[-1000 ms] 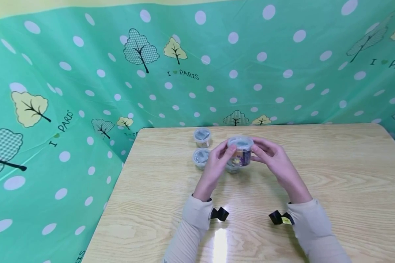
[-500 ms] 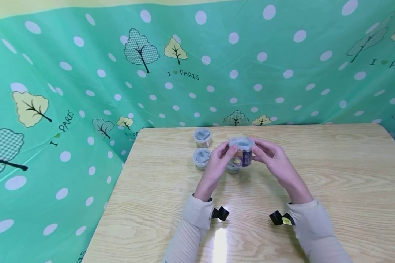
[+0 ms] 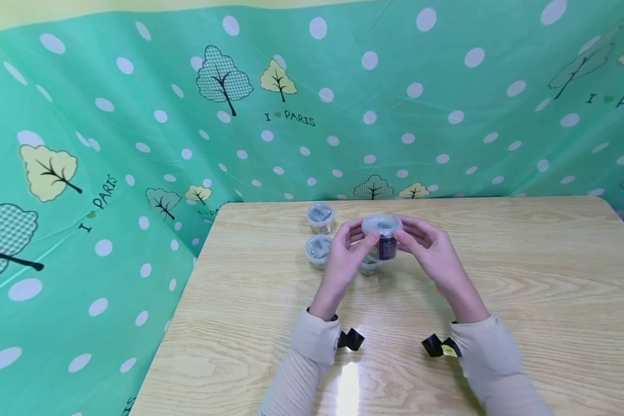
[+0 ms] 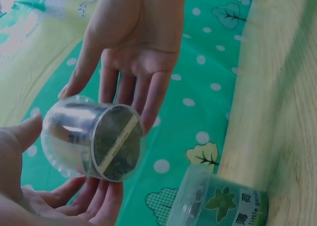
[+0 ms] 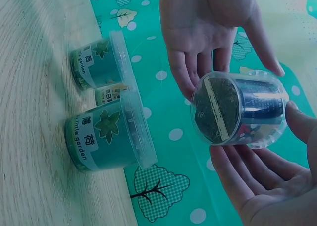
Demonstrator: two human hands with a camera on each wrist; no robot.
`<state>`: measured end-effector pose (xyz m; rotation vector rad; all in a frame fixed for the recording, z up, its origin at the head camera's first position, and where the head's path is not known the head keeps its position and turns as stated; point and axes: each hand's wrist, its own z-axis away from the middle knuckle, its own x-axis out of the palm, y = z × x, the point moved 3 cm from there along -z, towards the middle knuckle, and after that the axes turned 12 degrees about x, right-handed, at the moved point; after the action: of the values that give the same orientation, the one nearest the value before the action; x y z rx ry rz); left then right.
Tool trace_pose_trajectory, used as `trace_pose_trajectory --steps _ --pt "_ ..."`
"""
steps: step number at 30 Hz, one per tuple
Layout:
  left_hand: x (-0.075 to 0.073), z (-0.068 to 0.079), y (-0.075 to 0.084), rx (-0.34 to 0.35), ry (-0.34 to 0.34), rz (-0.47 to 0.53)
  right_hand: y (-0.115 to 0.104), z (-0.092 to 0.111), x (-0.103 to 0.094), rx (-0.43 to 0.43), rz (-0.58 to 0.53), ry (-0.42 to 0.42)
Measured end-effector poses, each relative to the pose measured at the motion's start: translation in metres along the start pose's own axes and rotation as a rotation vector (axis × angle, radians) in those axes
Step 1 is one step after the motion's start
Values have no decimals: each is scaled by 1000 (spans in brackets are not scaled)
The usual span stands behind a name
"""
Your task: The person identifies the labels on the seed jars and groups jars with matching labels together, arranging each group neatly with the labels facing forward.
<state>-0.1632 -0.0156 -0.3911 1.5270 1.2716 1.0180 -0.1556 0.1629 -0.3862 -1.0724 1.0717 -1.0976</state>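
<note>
Both hands hold a clear plastic lidded tub [image 3: 381,224] raised above the table. It has a dark printed label, and dark contents show through its base in the left wrist view. My left hand [image 3: 341,259] grips its left side, thumb on the near face and fingers round the far side. From the right, my right hand [image 3: 438,254] holds it the same way, thumb near the rim. In the right wrist view, a pale strip crosses the base of the tub [image 5: 218,107]. Behind the hands, a similar tub [image 3: 369,267] on the table is partly hidden.
Two more lidded tubs stand left of the hands, one at the back [image 3: 320,217] and one nearer [image 3: 317,249]. Green mint-leaf labels show on tubs [image 5: 106,129] in the right wrist view. Green patterned cloth [image 3: 291,150] hangs behind the wooden table [image 3: 229,323].
The held tub has turned in the hands, so more of its dark label panel faces me and less of the orange part shows. It stays at nearly the same place.
</note>
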Motion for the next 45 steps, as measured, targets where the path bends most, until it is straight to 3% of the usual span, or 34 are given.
trace_pose_trajectory --steps 14,24,31,41,45 --pt "1 0 2 23 -26 -7 -1 1 -1 -13 -19 25" --pt "-5 0 -1 -1 -46 17 1 0 -5 -31 -24 7" --pt "-7 1 0 5 -79 33 0 1 -6 -8 -35 -30" --pt "-7 2 -1 -23 -114 57 1 1 -7 29 33 -105" --pt "-7 2 -2 -34 -124 71 0 2 -6 19 30 -95"
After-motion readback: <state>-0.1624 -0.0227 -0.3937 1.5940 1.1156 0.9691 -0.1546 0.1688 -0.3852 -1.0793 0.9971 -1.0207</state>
